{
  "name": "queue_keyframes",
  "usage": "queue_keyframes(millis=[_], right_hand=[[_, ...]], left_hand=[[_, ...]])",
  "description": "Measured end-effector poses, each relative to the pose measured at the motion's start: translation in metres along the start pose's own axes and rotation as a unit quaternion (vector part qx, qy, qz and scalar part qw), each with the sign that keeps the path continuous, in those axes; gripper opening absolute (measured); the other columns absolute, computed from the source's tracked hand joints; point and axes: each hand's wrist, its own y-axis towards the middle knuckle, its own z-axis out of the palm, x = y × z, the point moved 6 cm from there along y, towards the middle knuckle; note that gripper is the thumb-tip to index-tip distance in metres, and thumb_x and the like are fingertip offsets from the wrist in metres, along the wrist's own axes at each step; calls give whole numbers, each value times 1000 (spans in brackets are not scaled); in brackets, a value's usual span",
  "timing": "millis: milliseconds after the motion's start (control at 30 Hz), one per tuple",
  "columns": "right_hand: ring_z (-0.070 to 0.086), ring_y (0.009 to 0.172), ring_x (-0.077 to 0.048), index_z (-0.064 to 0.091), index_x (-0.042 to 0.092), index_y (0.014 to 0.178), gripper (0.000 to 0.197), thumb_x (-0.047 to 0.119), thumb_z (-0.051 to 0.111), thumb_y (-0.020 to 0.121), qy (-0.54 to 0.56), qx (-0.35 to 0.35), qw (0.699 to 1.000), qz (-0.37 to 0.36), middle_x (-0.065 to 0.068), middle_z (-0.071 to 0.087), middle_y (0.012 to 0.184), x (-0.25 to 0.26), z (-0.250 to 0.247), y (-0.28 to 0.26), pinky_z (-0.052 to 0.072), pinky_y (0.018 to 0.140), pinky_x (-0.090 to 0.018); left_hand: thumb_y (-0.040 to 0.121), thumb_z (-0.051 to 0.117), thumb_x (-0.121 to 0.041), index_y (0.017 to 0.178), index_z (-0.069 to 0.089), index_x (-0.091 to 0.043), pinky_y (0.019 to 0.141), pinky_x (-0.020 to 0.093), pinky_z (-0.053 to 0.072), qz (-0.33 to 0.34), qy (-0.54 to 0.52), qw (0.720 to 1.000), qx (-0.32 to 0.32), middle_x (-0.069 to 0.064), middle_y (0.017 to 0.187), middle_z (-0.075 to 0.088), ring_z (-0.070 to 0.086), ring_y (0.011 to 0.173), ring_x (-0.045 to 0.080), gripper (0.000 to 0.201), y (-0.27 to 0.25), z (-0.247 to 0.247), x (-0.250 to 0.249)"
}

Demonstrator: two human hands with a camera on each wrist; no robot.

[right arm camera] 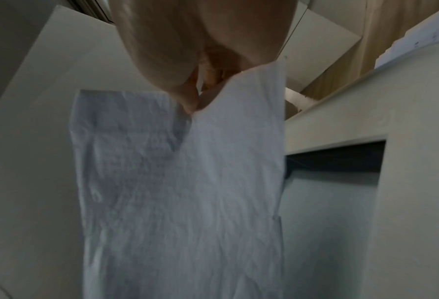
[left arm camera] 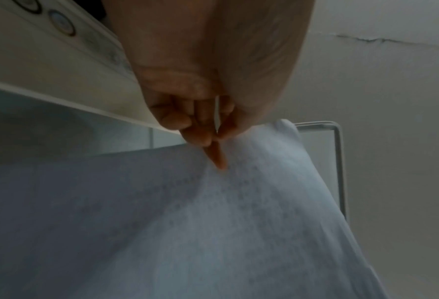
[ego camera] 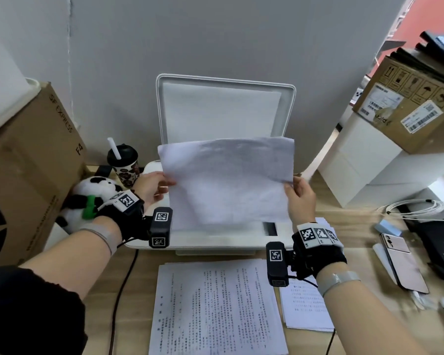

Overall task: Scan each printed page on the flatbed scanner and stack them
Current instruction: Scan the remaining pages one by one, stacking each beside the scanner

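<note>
1. Cardboard first — a big brown box sits far left of the scanner, with a panda plush toy leaning at its foot and a lidded cup with a straw just left of the scanner's back corner.
2. Left hand is up at the scanner's left side, thumb and fingers pinching the left edge of the sheet; the left wrist view shows the fingers pressed against the paper's underside.
3. That sheet hangs in the air above the scanner glass, blank side up, faint print showing through, slightly crumpled, with the scanner lid standing open behind it.
4. Printed pages lie face up on the wooden table in front of the scanner — a second, smaller pile lies just right of them.
5. Right hand grips the sheet's right edge, thumb on top, at the scanner's right side.
6. Right of the scanner: a phone, coiled white cable, and a labelled carton up on white boxes.
</note>
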Motion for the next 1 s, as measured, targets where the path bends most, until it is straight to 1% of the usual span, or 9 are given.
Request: queue_keyframes(millis=[100, 200, 267, 333, 467, 667, 767, 867, 1000], right_hand=[[49, 59, 8, 54, 16, 69, 29, -8, 51, 84, 22, -6, 1000, -6, 12, 58, 65, 7, -8, -3, 39, 61, -11], [55, 88, -16, 65, 25, 64, 9, 19, 59, 61, 15, -6, 1000, -6, -12, 55, 95, 1, -16, -3, 42, 76, -25], [55, 96, -29, 70, 28, 68, 11, 25, 62, 62, -7, 8, 1000, 17, -17, 59, 103, -15, -20, -4, 43, 82, -37], [60, 81, -21, 66, 24, 70, 21, 7, 58, 80, 1, 2, 999, 49, -10, 63, 91, -20, -24, -16, 48, 68, -25], [54, 78, -19, 67, 14, 74, 25, 3, 50, 89, 1, 14, 989, 149, -6, 62, 87, -49, -29, -37, 45, 57, -20], [59, 75, -19, 56, 15, 111, 23, 8, 60, 89, -93, 53, 978, 181, -9, 62, 92, -66, -35, -53, 42, 50, -21], [43, 49, -16, 64, 1, 86, 10, 9, 61, 89, -179, 110, 958, 197, -14, 58, 73, -72, -40, -57, 34, 38, -15], [38, 47, -16, 67, 2, 90, 12, 13, 61, 90, -196, 115, 954, 198, -9, 58, 70, -73, -50, -61, 31, 37, -16], [44, 50, -13, 63, 12, 80, 13, 13, 57, 93, -106, 43, 973, 201, -2, 59, 68, -74, -71, -67, 37, 48, -22]], left_hand=[[90, 36, -13, 67, 66, -20, 51, 19, 29, 26, -52, 998, 26, -3, 68, 71, 53, 53, 7, 38, -12, 0, -15], [87, 40, -15, 59, 75, -14, 53, 17, 39, 45, -58, 997, 22, -2, 70, 71, 57, 64, 10, 44, -17, -6, -15], [88, 51, -11, 72, 73, -14, 51, 16, 45, 58, 15, 998, 8, -2, 73, 71, 58, 69, 13, 28, -21, -8, -8], [88, 58, -9, 89, 70, -13, 60, 23, 49, 54, 94, 994, 18, 7, 95, 69, 59, 78, 18, 13, -25, -8, 7], [84, 63, -2, 119, 61, -10, 88, 33, 48, 40, 207, 977, 10, 12, 127, 57, 59, 105, 25, 36, -28, -13, 43], [84, 64, -4, 118, 64, -5, 97, 35, 46, 41, 255, 965, -33, 17, 121, 63, 59, 110, 29, 34, -28, -20, 67], [85, 66, -12, 114, 66, -3, 97, 32, 45, 54, 229, 971, -48, 12, 111, 67, 61, 106, 27, 30, -31, -19, 69], [85, 68, -16, 113, 66, -3, 93, 26, 43, 75, 204, 973, -78, 4, 104, 64, 58, 100, 20, 32, -36, -18, 64], [93, 56, -20, 100, 65, -1, 62, 22, 54, 42, 56, 997, -42, 14, 92, 73, 67, 73, 18, 21, -43, -2, 66]])
